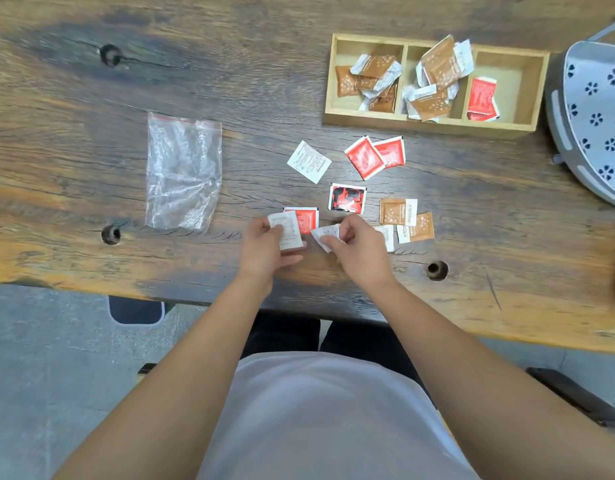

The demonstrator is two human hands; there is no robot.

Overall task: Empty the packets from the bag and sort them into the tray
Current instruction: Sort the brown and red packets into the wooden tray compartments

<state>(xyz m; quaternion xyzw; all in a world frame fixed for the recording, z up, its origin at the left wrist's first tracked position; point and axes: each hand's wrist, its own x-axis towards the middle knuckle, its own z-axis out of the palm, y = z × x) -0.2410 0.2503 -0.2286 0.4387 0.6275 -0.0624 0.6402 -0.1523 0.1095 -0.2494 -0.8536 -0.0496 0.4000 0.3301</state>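
Two bare hands work near the front edge of a dark wooden table (91, 161). The left hand (264, 249) pinches a white-backed packet (288, 230) between thumb and fingers, just over a red packet (306, 218) lying flat. The right hand (358, 247) grips a second white packet (325, 235) in closed fingertips. The empty clear plastic bag (183, 174) lies flat to the left, well apart from both hands. Loose packets sit beyond the hands: a white one (309, 161), two overlapping red ones (375, 155), a red-and-black one (347, 199) and brown ones (406, 220) just right of the right hand. The three-compartment wooden tray (507, 124) stands at the far right; its left (368, 77) and middle (436, 79) compartments hold brown packets, its right compartment red packets (482, 98). A grey perforated seat (593, 112) stands beside the tray.
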